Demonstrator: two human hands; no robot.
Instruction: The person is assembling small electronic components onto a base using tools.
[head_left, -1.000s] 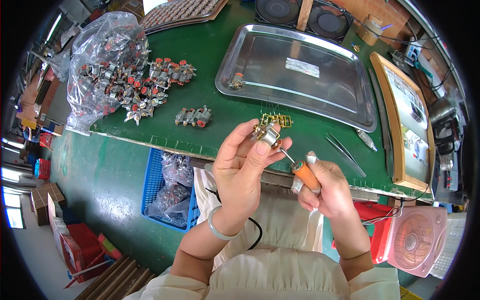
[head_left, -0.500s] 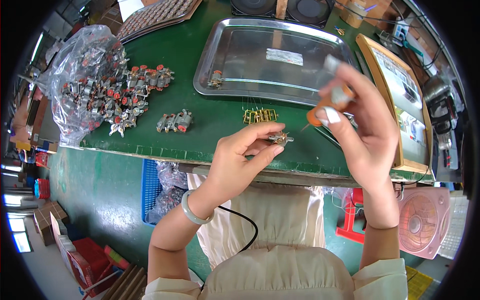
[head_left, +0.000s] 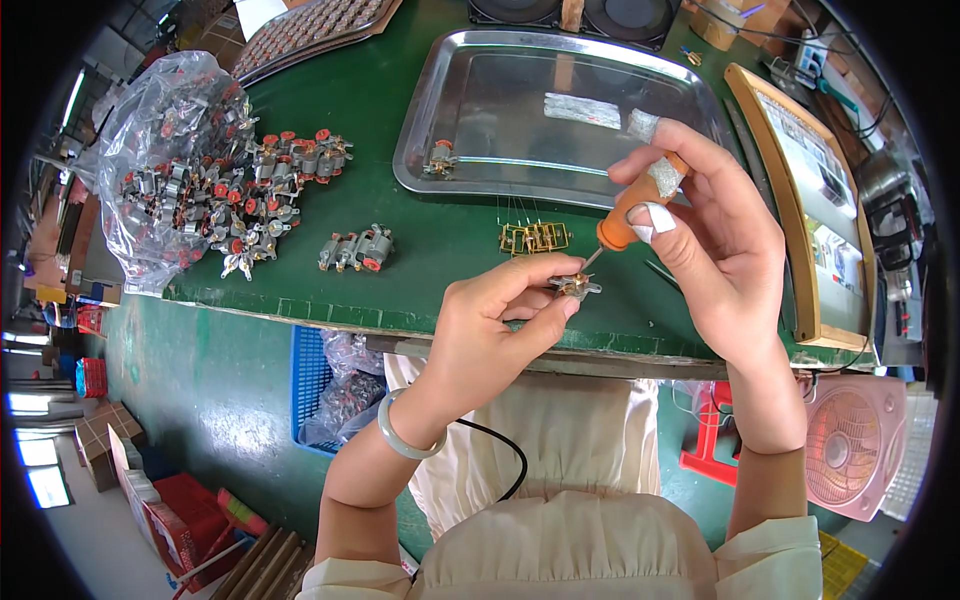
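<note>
My left hand (head_left: pixel 495 325) pinches a small metal part (head_left: pixel 575 287) between thumb and fingers just above the green table's front edge. My right hand (head_left: pixel 715 240) grips an orange-handled screwdriver (head_left: pixel 630 212), two fingers wrapped in tape, and the tool's thin tip touches the part from the upper right. A small brass-coloured frame with thin wires (head_left: pixel 535 236) lies on the table right behind the part.
A steel tray (head_left: pixel 500 175) holds one small motor part (head_left: pixel 440 160). A cluster of three similar parts (head_left: pixel 355 249) lies left of centre; a heap spills from a clear bag (head_left: pixel 170 180). Wooden framed board (head_left: pixel 820 210) at right; blue crate (head_left: pixel 320 385) under the table.
My right hand rose from beside the left hand, swung up and right with the screwdriver, then came back so its tip meets the part. My left hand lowered the part toward the table edge.
</note>
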